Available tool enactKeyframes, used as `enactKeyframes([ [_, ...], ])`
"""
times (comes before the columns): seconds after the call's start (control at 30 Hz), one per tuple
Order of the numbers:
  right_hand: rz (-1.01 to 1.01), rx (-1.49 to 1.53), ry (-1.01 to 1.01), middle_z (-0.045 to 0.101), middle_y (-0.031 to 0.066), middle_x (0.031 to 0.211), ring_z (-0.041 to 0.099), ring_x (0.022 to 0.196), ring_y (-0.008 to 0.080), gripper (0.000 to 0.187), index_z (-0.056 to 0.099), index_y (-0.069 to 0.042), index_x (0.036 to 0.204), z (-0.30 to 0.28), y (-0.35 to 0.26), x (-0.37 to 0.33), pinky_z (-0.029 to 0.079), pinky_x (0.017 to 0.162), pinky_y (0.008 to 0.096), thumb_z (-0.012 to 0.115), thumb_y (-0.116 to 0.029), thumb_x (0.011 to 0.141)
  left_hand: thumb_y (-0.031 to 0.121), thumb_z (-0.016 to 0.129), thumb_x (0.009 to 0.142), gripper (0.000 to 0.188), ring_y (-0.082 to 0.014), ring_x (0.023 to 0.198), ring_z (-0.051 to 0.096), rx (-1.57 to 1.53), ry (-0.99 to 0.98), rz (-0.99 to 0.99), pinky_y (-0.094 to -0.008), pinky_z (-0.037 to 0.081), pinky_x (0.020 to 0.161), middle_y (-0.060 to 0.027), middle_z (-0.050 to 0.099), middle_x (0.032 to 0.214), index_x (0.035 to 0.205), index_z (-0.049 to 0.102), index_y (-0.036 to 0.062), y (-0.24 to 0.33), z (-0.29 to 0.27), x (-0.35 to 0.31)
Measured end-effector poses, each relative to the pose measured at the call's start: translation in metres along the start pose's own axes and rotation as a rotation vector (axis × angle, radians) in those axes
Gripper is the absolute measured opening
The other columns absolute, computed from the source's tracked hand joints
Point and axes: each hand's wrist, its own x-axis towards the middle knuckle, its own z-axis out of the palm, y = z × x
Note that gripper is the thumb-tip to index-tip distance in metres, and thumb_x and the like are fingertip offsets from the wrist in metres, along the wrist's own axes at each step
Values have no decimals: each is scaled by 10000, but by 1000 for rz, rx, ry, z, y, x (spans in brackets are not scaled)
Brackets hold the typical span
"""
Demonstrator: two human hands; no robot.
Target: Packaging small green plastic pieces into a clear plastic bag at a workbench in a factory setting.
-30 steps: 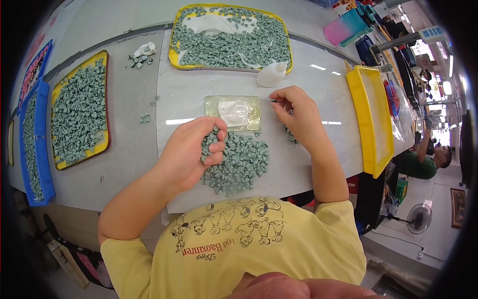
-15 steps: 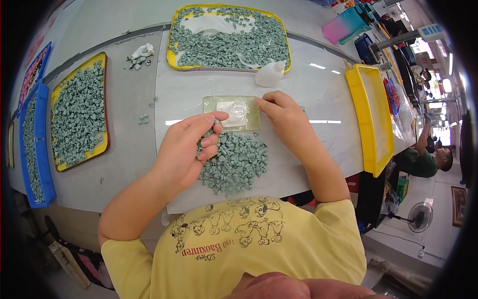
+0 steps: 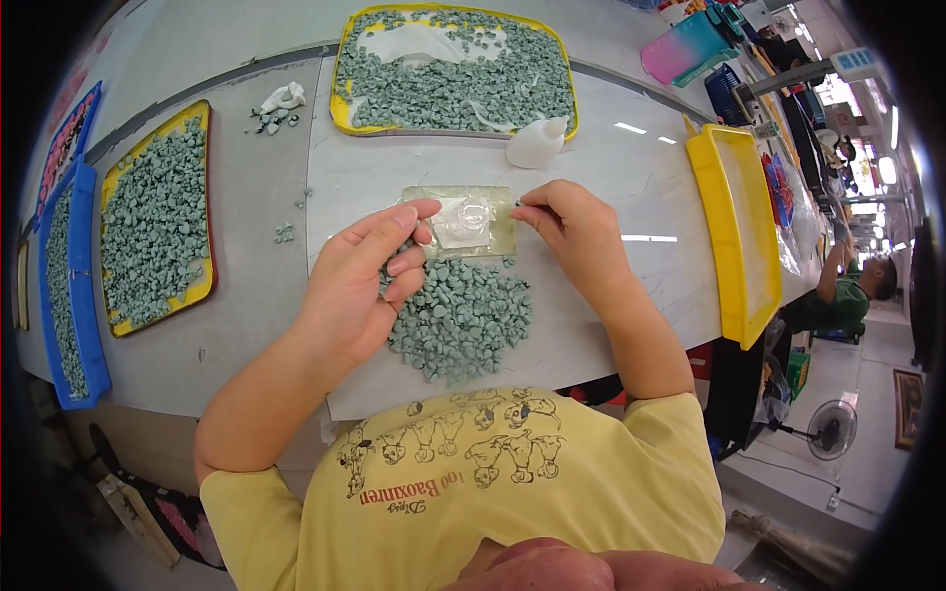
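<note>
Over the last half second the left hand [image 3: 360,266] shifts outward, baring more of the white sheet [image 3: 463,225] on the pale green pad [image 3: 504,238], and the right hand [image 3: 583,236] draws slightly off the pad's right edge, so nothing new rests there; its thumb and finger pinch a tiny dark piece [image 3: 518,204]; the left curls at the pad's left end, grip unclear; the green pile [image 3: 468,320] lies on the pad's near side, between both hands

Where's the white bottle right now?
In the head view, the white bottle is just right of centre in the upper half, at the near right corner of the top yellow tray, beyond the right hand.
</note>
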Motion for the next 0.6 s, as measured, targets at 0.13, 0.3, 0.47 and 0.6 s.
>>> enactKeyframes([
  [0.13, -156, -100, -77, 613, 91, 789, 595, 720, 253, 139, 606, -29, 858, 1, 8, -3, 490, 639, 317, 657, -51, 731, 145, 523, 902, 236, -44, 595, 352, 44, -1, 38, -179, 281, 458, -34, 501, 845, 1065, 526, -27, -1, 4, 0],
  [0.3, -285, -233, -64, 620, 83, 840, 604, 783, 266, 144, 616, -43, 868, 4, 8, -6, 498, 671, 338, 636, -55, 726, 154, 494, 917, 199, -38, 586, 341, 42, -25, -9, -157, 266, 446, -15, 495, 817, 1024, 513, -12, -2, 1, -2],
  [0.47, -271, -320, -155, 619, 82, 845, 602, 778, 249, 153, 620, -41, 860, -1, 4, -4, 499, 664, 337, 646, -48, 709, 147, 507, 911, 193, -45, 581, 352, 53, -41, -15, -178, 279, 449, -26, 504, 811, 994, 538, -24, -3, 2, -4],
  [0.6, -282, -241, -77, 617, 85, 835, 594, 741, 248, 167, 621, -32, 864, 2, -1, -2, 493, 637, 340, 652, -34, 700, 138, 500, 910, 192, -47, 581, 354, 59, -19, -20, -180, 285, 451, -37, 515, 839, 1011, 533, -23, -1, 6, -5],
])
